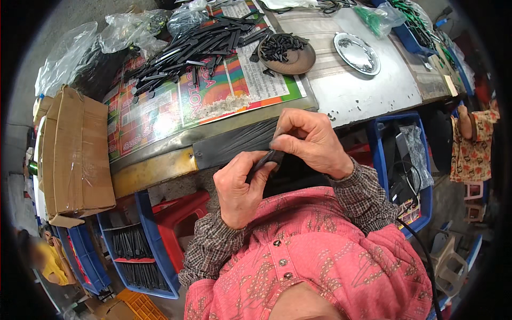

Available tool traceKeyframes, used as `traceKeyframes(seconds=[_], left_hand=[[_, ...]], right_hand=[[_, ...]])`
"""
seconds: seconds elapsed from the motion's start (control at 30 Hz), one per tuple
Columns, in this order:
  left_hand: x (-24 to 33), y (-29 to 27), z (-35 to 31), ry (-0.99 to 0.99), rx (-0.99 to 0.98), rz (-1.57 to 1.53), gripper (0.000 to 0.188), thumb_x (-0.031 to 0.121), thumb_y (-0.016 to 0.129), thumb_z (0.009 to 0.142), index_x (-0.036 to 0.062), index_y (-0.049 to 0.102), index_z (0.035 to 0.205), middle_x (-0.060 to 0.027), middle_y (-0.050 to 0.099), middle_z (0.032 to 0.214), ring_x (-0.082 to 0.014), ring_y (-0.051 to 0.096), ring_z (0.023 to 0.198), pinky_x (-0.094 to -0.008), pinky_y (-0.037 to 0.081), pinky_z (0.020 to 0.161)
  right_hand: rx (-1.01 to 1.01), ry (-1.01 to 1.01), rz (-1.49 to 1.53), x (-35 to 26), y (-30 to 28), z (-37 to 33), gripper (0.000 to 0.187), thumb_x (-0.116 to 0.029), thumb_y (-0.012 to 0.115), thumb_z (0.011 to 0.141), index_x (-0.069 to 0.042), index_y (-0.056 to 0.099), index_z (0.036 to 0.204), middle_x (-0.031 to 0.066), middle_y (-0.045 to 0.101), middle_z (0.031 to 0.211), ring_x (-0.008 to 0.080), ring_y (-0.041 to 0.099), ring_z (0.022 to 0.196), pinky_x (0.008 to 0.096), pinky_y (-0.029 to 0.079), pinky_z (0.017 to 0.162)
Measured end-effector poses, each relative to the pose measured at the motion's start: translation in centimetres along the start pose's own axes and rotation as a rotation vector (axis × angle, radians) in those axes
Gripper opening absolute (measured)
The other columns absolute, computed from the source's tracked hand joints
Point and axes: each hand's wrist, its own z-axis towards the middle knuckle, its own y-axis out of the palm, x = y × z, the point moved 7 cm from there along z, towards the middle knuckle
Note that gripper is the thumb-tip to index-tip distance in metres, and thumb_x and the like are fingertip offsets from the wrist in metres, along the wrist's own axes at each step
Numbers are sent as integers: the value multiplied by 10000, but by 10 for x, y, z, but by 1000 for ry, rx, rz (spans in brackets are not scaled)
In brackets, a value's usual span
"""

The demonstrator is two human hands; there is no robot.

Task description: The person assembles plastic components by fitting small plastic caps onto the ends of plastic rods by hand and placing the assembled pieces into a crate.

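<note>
Just past the table's near edge, my two hands work close together in front of my body. My left hand (237, 186) is closed round a small black piece (259, 165) whose exact kind I cannot make out, thumb on top of it. Beside its upper end my right hand (314, 143) is closed in a pinch, thumb against forefinger; whatever lies between those fingertips is too small to name. On the table beyond lies a heap of long flat black plastic parts (200, 45). Right of the heap, a brown bowl (298, 63) holds many short black pieces (278, 47).
A shiny metal plate (368, 65) with small dark bits sits at the right of the table (330, 90). A cardboard box (80, 154) stands left. Blue crates (165, 266) and a red stool (184, 213) are below; another blue crate (424, 213) is at the right.
</note>
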Motion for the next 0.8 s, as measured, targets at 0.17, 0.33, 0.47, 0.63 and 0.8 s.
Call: traceKeyframes(seconds=[0.17,0.33,0.47,0.63,0.8], left_hand=[[0,-4,1,-19,15,22,141,28,707,810,-3,671,943,-103,667,771,-189,636,639,-284,487,603],[-10,-2,0,-36,-25,-86,135,27,704,813,-2,667,940,-108,671,778,-191,638,645,-291,490,605],[-1,-3,1,10,19,39,138,28,706,814,-8,667,941,-114,667,781,-192,634,644,-289,487,604],[-12,-3,1,-17,32,-83,147,32,716,809,-15,660,937,-118,653,767,-193,629,640,-292,484,600],[-11,-4,1,-43,1,-62,151,28,716,807,-16,660,940,-112,648,762,-184,619,633,-286,480,597]], right_hand=[[8,39,41,2,3,2,87,26,664,853,37,627,932,27,581,908,67,560,807,206,476,705],[-18,-47,160,-4,1,3,105,4,662,869,30,642,969,25,599,922,62,573,826,210,481,710],[36,-30,16,1,2,2,81,-42,679,882,19,628,897,-5,610,815,39,561,743,204,470,631],[53,28,132,1,7,6,74,-21,670,876,24,616,899,-15,572,854,27,516,759,184,436,648],[-13,-36,164,5,2,7,114,-13,686,859,41,616,932,14,581,941,56,541,814,196,459,690]])
